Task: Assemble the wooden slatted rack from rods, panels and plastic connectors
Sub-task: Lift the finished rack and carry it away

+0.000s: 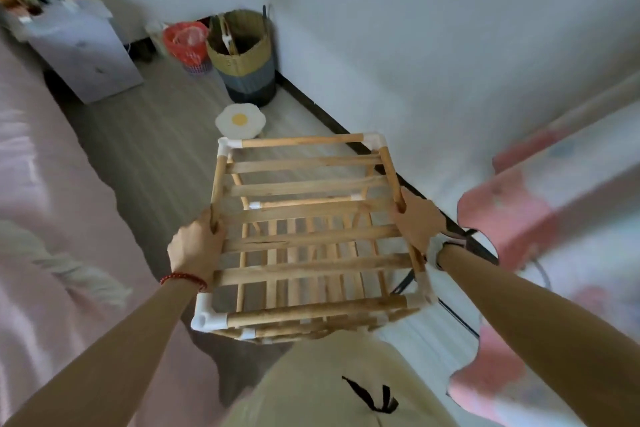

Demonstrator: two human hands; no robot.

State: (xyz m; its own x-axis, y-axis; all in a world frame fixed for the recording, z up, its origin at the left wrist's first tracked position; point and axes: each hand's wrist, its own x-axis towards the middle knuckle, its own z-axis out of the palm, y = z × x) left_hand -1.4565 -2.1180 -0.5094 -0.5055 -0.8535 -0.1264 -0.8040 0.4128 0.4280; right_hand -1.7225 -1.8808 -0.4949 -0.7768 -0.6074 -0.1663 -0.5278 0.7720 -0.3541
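- Looks pretty much built already: rack [311,236] held up in the air over the lap, above the floor [166,135], slatted top facing up.
- Left hand [194,250] wrapped round the left side rod, fingers curled over it about halfway along.
- Right hand [417,222] doing the same on the right side rod, thumb on top, fingers tucked under.
- White corner connectors [207,319] visible at all four top corners, plus a lower slatted layer showing through the gaps.
- Probably at the check-it-over stage rather than adding parts.
- Next move likely needs a steady two-sided grip while lowering it flat onto the floor, maybe a push on each corner to seat the rods.
- Basket [242,48] and egg-shaped mat [240,121] sitting further off by the wall.
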